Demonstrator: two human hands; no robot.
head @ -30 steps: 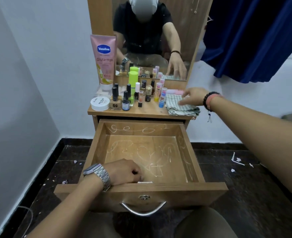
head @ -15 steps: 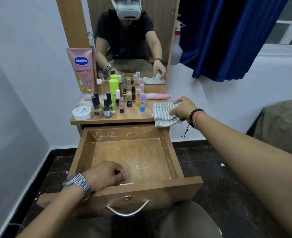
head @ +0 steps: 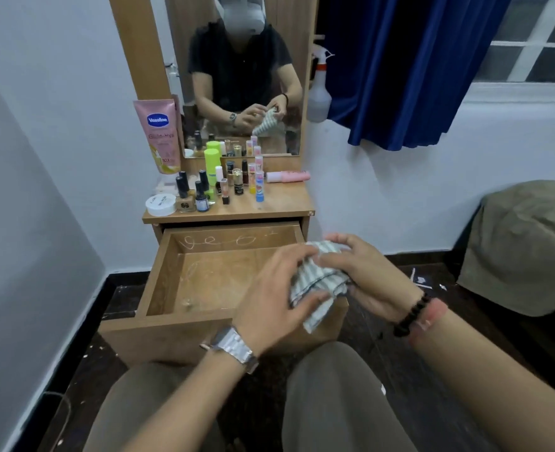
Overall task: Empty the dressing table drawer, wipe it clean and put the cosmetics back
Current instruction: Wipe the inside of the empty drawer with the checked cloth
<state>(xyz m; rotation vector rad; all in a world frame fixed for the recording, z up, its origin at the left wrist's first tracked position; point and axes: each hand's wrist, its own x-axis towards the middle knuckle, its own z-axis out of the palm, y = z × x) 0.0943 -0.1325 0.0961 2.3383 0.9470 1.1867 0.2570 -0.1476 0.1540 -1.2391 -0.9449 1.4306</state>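
Drawer (head: 204, 282) stood open and emptied, white scribbles still on its floor; cosmetics (head: 224, 187) waited on the bench (head: 286, 203). Left hand (head: 269, 298) and right hand (head: 364, 272) both gripped the striped cloth (head: 318, 282) above the drawer's right front corner. Wiping and restocking remained.

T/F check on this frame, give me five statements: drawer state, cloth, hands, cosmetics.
1. The drawer is pulled open with no cosmetics inside. True.
2. The striped cloth lies on the tabletop. False: both hands hold it above the drawer's front right corner.
3. The left hand wears a metal watch. True.
4. The pink Vaseline tube lies flat in the drawer. False: it stands upright at the tabletop's left, by the mirror frame.
5. The right hand is empty. False: its fingers grip the cloth.
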